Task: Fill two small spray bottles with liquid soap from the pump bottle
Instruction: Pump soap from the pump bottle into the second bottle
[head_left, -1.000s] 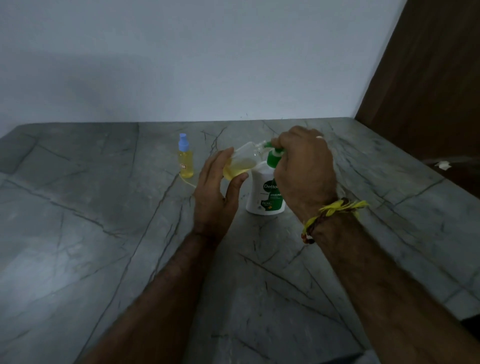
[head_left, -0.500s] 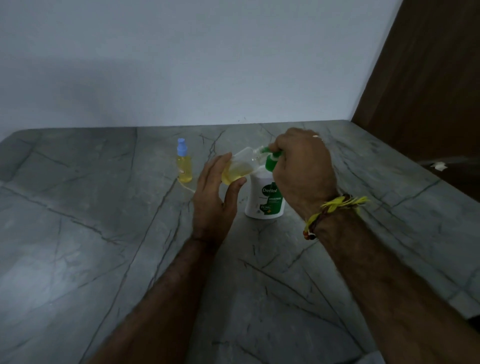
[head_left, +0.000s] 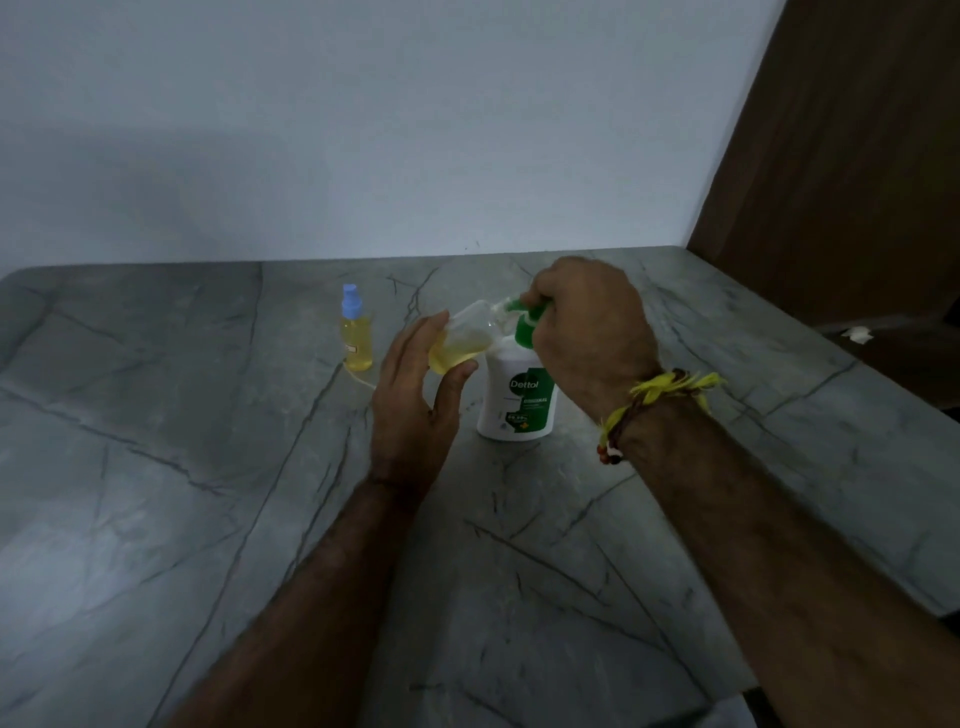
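A white pump bottle (head_left: 517, 405) with a green label and green pump stands mid-table. My right hand (head_left: 589, 338) is closed over the green pump head, its spout pointing left. My left hand (head_left: 415, 405) holds a small clear spray bottle (head_left: 462, 340), tilted with its open mouth at the spout and yellow soap pooled in its lower part. A second small spray bottle (head_left: 356, 340), filled with yellow soap and capped with a blue sprayer, stands upright to the left, apart from both hands.
The grey marble-patterned table (head_left: 208, 493) meets a white wall at the back. A brown wooden panel (head_left: 841, 156) rises at the right past the table edge. A thin tube lies beside the capped bottle's base.
Both hands and the bottles hold nearly the same pose; the view has shifted slightly. The tilted bottle stays at the pump spout.
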